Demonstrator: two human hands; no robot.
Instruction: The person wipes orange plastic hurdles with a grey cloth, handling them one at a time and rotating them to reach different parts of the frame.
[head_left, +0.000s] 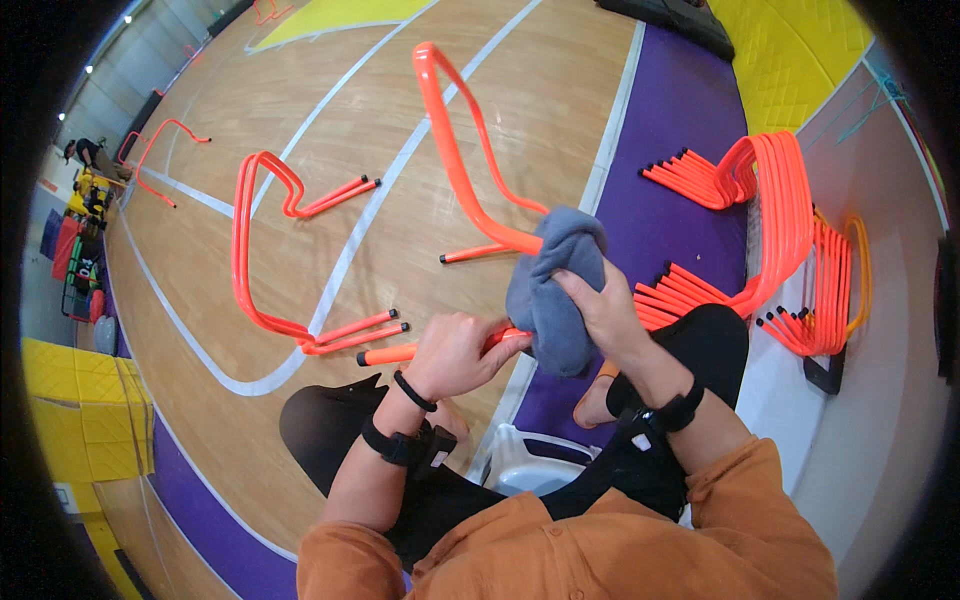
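An orange plastic training hurdle (454, 161) is held up in front of me, its bent frame rising away over the wooden floor. My left hand (457, 351) grips one of its foot tubes, close to a black end cap. In my right hand (606, 304) is a grey cloth (562, 296), wrapped around the tube near the bend. The cloth hides that part of the hurdle. Another foot of the same hurdle (480, 253), also black-capped, sticks out to the left beyond the cloth.
Two nested hurdles (244, 247) stand on the court at left. To my right, a stack of orange hurdles (780, 217) lies on the purple border, with more hurdles (832, 285) by the wall. A white plastic stool (536, 476) is beneath me. Far left, another person (94, 159) bends over.
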